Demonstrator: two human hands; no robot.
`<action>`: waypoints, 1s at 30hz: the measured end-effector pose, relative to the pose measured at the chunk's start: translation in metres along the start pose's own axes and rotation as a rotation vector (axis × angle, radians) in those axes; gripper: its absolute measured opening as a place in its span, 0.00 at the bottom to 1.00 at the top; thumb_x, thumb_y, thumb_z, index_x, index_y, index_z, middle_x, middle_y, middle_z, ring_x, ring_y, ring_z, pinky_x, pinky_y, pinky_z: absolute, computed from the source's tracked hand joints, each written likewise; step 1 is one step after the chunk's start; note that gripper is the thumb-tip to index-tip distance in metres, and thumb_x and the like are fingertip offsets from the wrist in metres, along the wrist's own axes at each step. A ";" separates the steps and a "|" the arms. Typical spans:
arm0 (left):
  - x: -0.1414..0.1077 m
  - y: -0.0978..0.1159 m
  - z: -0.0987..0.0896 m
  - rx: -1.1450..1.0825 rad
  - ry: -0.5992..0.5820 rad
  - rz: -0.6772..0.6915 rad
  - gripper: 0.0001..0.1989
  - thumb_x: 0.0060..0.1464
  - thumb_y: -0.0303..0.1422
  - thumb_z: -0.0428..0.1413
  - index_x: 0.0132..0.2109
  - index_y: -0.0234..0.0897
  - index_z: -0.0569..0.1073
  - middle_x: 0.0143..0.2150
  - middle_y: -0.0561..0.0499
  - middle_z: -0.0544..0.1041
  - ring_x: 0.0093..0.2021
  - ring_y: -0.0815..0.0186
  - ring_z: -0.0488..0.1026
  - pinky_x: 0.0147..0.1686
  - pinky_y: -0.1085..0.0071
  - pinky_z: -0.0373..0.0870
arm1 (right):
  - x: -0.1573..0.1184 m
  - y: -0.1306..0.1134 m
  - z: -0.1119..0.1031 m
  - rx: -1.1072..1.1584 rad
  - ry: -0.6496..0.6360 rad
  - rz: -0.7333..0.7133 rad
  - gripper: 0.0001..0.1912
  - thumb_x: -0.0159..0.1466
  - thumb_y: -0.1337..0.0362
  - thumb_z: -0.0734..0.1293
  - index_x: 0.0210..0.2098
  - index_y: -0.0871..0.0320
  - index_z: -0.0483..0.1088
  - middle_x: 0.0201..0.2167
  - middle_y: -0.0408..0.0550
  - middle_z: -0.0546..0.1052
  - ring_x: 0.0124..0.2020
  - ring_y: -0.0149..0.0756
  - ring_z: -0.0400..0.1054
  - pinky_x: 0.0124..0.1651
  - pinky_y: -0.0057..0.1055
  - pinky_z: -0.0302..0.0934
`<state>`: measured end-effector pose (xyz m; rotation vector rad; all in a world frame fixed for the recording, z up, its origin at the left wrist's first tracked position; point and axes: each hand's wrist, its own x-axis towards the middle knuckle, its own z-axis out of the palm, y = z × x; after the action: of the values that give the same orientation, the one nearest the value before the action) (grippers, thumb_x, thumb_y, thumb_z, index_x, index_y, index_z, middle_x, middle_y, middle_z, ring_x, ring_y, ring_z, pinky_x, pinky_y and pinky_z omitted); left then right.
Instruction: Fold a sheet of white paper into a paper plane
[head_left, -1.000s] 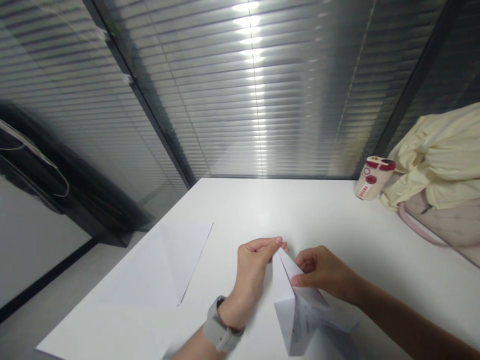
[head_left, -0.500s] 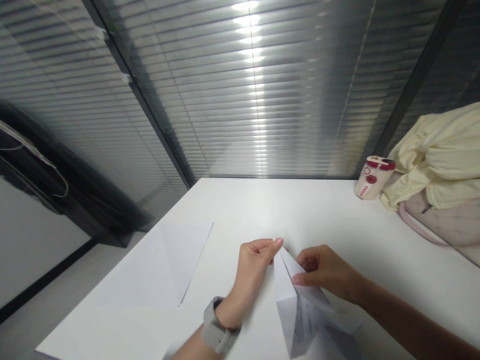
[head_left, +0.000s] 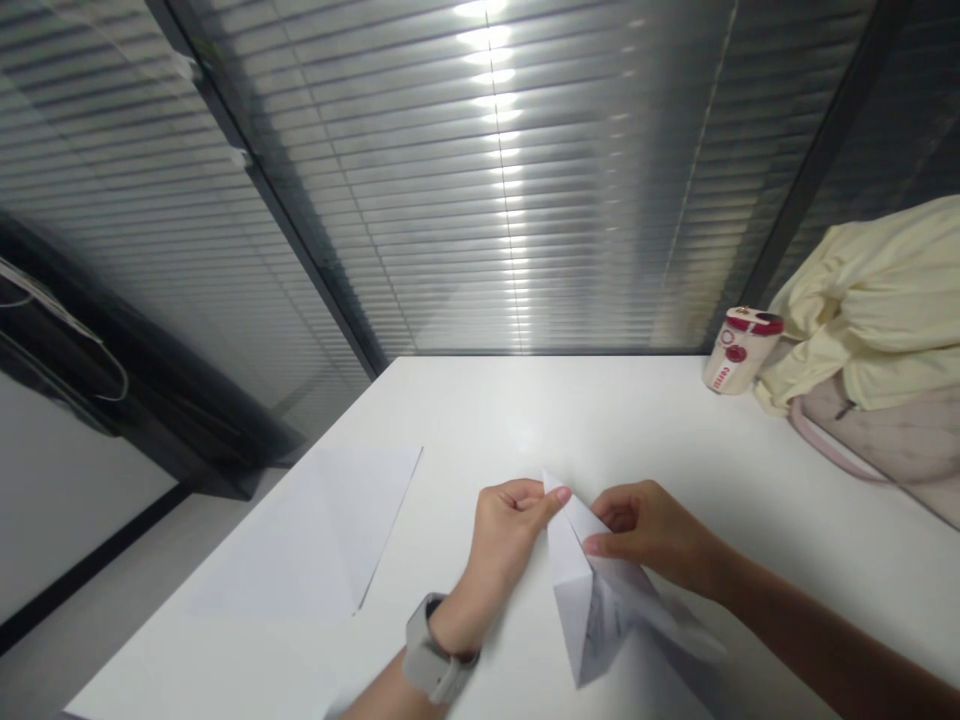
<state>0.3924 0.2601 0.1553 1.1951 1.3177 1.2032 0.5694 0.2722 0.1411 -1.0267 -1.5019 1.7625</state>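
Note:
A folded sheet of white paper (head_left: 571, 592), with its point facing away from me, is held just above the table. My left hand (head_left: 513, 515) pinches it near the tip, thumb on top; a watch is on that wrist. On the right side my right hand (head_left: 649, 535) grips the fold between thumb and fingers. Faint marks show on the paper's inner face, between the open flaps. The lower right part of the paper is blurred, and the fingers under it are hidden.
A stack of white paper (head_left: 300, 540) lies on the white table (head_left: 480, 420) to the left. At the back right stand a cream and red cup-shaped item (head_left: 742, 350), a pink bag (head_left: 892, 430) and pale yellow cloth (head_left: 892, 290). Window blinds (head_left: 450, 180) rise behind the table.
My left thumb has shifted slightly back from the paper's tip, so more of the tip shows. My right hand and the paper's lower end have moved up a little. The view has shifted slightly.

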 end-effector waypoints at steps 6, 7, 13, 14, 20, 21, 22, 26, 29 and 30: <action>-0.008 0.004 0.004 0.049 0.042 0.063 0.15 0.43 0.40 0.64 0.19 0.33 0.75 0.15 0.56 0.65 0.19 0.73 0.57 0.19 0.77 0.53 | 0.003 -0.005 0.003 -0.103 0.006 -0.054 0.13 0.55 0.58 0.69 0.22 0.62 0.67 0.17 0.38 0.62 0.20 0.26 0.54 0.23 0.25 0.46; -0.009 0.004 0.005 0.064 0.052 0.089 0.15 0.44 0.39 0.64 0.19 0.33 0.75 0.16 0.56 0.66 0.19 0.73 0.59 0.20 0.77 0.54 | 0.003 -0.007 0.003 -0.106 -0.005 -0.056 0.14 0.56 0.57 0.68 0.21 0.61 0.66 0.17 0.37 0.61 0.20 0.25 0.52 0.23 0.25 0.45; -0.008 0.004 0.005 0.016 0.039 0.059 0.14 0.42 0.40 0.65 0.21 0.33 0.77 0.18 0.53 0.71 0.20 0.71 0.62 0.20 0.77 0.56 | 0.001 -0.008 0.005 -0.207 0.020 -0.047 0.16 0.54 0.59 0.69 0.18 0.60 0.62 0.16 0.35 0.55 0.19 0.24 0.47 0.21 0.25 0.40; -0.008 0.004 0.005 -0.010 0.039 0.032 0.15 0.41 0.40 0.65 0.20 0.33 0.76 0.17 0.54 0.70 0.20 0.72 0.61 0.19 0.77 0.55 | 0.001 -0.006 0.006 -0.223 0.036 -0.044 0.16 0.54 0.60 0.69 0.18 0.60 0.61 0.15 0.35 0.54 0.19 0.24 0.46 0.21 0.25 0.39; -0.004 0.001 0.005 -0.168 0.024 -0.060 0.16 0.39 0.41 0.67 0.19 0.33 0.74 0.16 0.55 0.68 0.20 0.73 0.61 0.20 0.78 0.56 | 0.002 -0.003 0.010 -0.206 0.064 -0.015 0.09 0.52 0.63 0.69 0.22 0.62 0.68 0.16 0.36 0.60 0.19 0.25 0.51 0.20 0.25 0.42; -0.003 0.000 0.005 -0.188 0.023 -0.071 0.17 0.39 0.41 0.67 0.19 0.33 0.74 0.17 0.54 0.69 0.20 0.73 0.62 0.21 0.78 0.57 | 0.002 -0.004 0.010 -0.197 0.062 -0.015 0.08 0.52 0.63 0.69 0.22 0.62 0.68 0.16 0.37 0.61 0.19 0.25 0.52 0.21 0.24 0.44; -0.003 -0.001 0.005 -0.201 0.026 -0.080 0.17 0.39 0.40 0.68 0.18 0.33 0.74 0.17 0.54 0.69 0.20 0.73 0.62 0.21 0.78 0.58 | 0.002 -0.004 0.011 -0.199 0.066 -0.018 0.08 0.51 0.63 0.69 0.22 0.62 0.68 0.16 0.37 0.61 0.19 0.26 0.53 0.21 0.24 0.44; -0.003 -0.003 0.006 -0.177 0.040 -0.103 0.18 0.39 0.42 0.68 0.18 0.32 0.74 0.16 0.54 0.69 0.19 0.74 0.61 0.20 0.77 0.56 | 0.003 -0.001 0.009 -0.238 0.084 -0.016 0.10 0.50 0.63 0.70 0.19 0.61 0.67 0.15 0.36 0.59 0.19 0.25 0.51 0.20 0.25 0.43; -0.003 -0.001 0.005 -0.153 0.032 -0.082 0.17 0.39 0.42 0.67 0.19 0.32 0.75 0.17 0.54 0.71 0.19 0.72 0.63 0.21 0.77 0.57 | 0.004 0.002 0.008 -0.260 0.072 0.010 0.11 0.50 0.62 0.70 0.18 0.61 0.65 0.14 0.35 0.57 0.18 0.25 0.50 0.20 0.25 0.41; -0.003 -0.001 0.005 -0.154 0.030 -0.070 0.16 0.39 0.42 0.67 0.20 0.32 0.76 0.18 0.53 0.72 0.20 0.71 0.64 0.21 0.76 0.58 | 0.004 0.002 0.008 -0.268 0.068 0.013 0.11 0.50 0.62 0.70 0.17 0.60 0.65 0.14 0.35 0.57 0.18 0.25 0.49 0.19 0.25 0.41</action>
<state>0.3971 0.2574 0.1545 1.0165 1.2541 1.2522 0.5606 0.2706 0.1388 -1.2168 -1.7237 1.5461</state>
